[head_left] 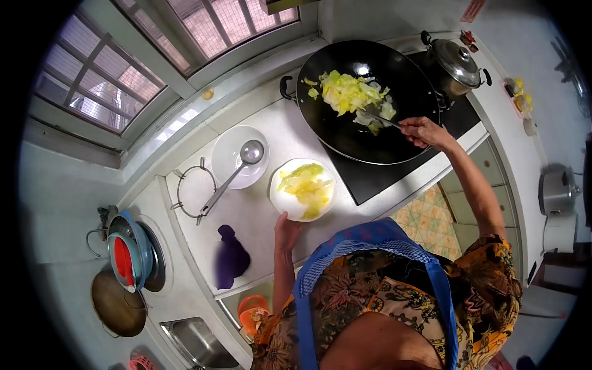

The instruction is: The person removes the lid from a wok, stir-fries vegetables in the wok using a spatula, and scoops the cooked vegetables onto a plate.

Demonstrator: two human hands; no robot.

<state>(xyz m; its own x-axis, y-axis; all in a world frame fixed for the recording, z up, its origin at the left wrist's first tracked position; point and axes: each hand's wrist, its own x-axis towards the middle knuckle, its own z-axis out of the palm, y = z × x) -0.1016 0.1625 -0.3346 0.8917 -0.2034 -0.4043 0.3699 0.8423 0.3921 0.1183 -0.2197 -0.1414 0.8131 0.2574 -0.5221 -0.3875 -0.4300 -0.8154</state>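
Observation:
My right hand is closed around the handle of a spatula, whose head is hidden among chopped cabbage leaves. The yellow-green cabbage lies in a wide black wok on the dark cooktop. At the near edge of a white plate, my left hand grips the rim, with the fingers mostly hidden beneath. Several pale cabbage pieces are on this plate. Left of it, a metal ladle rests across a white bowl.
A lidded steel pot stands right of the wok. On the counter's left are a wire ring stand and a dark purple cloth. Farther left are stacked basins and a sink. A window runs along the back.

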